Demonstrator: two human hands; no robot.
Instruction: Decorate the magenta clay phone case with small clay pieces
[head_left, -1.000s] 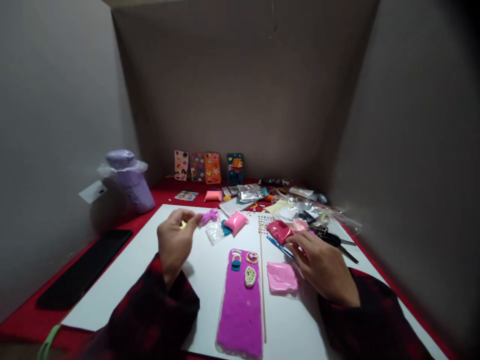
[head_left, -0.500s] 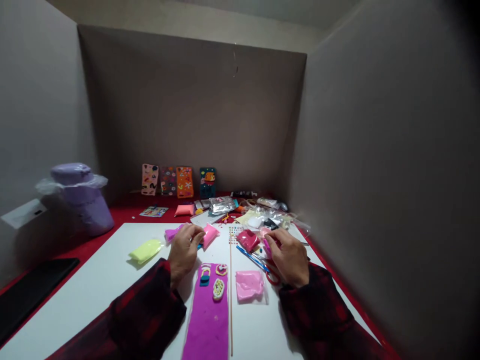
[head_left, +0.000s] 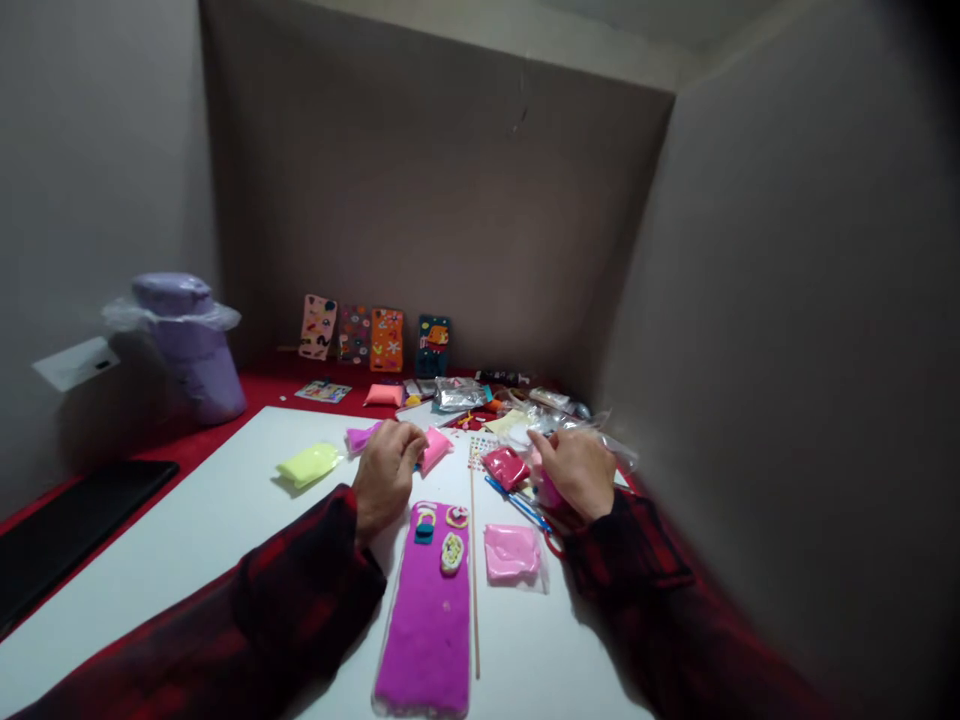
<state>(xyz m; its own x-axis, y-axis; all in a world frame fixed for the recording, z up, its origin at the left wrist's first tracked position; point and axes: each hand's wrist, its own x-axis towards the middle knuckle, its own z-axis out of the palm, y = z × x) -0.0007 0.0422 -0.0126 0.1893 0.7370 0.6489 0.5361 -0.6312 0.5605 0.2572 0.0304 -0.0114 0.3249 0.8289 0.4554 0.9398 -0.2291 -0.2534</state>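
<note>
Across the white board on the red-covered counter, the head view shows both bare hands at work among small wrapped packets. The left hand has its fingers bunched into a pinch just beside the pink packet; whether they grasp anything is hidden. Behind it lie the purple packet and the neon-yellow packet. The right hand is over the right-hand clutter, near the crimson packet, forefinger and thumb toward the pile; I cannot tell if it grips the magenta thing below.

Between the forearms, the purple phone case lies flat, raised decorations at its far end, with the thin wooden stick along its right side. The flat pink packet is on the stick's other side.

To handle these packets well, lift each by its wrapper edge, since the filling is probably soft and would dent under a hard pinch. Raise the left cuff clear of the case, as cloth could smear its surface. Reach around the blue pen rather than across it, so that it does not roll.
</note>
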